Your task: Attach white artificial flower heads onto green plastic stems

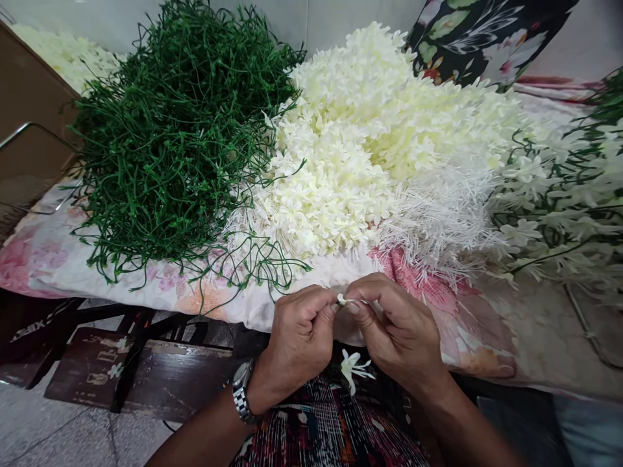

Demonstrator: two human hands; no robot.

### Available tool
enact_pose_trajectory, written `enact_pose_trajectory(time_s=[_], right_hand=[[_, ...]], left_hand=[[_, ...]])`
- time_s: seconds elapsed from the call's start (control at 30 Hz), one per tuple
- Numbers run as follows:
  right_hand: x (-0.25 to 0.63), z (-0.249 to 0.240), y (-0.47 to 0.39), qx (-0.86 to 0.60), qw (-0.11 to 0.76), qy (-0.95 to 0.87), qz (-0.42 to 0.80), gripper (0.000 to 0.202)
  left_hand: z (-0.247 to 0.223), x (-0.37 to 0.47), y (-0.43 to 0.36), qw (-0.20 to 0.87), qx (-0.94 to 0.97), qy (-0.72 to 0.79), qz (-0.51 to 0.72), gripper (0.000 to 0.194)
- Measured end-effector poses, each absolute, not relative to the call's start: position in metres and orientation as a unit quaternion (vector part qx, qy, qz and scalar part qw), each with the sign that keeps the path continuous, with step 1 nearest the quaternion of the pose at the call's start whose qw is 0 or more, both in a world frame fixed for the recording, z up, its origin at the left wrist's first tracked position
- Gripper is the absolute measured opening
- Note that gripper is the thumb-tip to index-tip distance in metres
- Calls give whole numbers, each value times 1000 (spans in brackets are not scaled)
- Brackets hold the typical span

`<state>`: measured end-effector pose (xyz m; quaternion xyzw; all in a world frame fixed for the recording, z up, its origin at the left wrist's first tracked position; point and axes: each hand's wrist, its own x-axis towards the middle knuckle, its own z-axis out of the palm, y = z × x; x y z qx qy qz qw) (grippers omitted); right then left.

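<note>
My left hand (304, 327), with a metal watch at the wrist, pinches a small white flower piece (341, 299) near the cloth's front edge. The fingertips of my right hand (396, 321) press together on the same piece from the other side, and a thin white strand shows there. Just below my hands hangs an open white flower (353, 370); its stem is hidden. Behind them lie a big heap of green stems (180, 136), a heap of cream-white blossoms (335, 175) and a bundle of thin white strands (438, 214).
Flowers with green stems (564, 214) are piled at the right. A floral cloth (233, 308) covers the table. At the left stand a brown board (34, 110) and a bent metal rod. A dark wooden bench (180, 373) is below the table's edge.
</note>
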<state>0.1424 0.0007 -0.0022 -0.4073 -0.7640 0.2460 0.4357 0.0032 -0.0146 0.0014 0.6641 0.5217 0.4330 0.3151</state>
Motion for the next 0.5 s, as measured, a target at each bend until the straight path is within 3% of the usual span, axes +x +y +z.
enact_pose_trajectory(time_s=[0.5], right_hand=[[139,-8,3,-387,435,-778,237,12]], left_hand=[[-1,8,-13,282,665,548,422,29]])
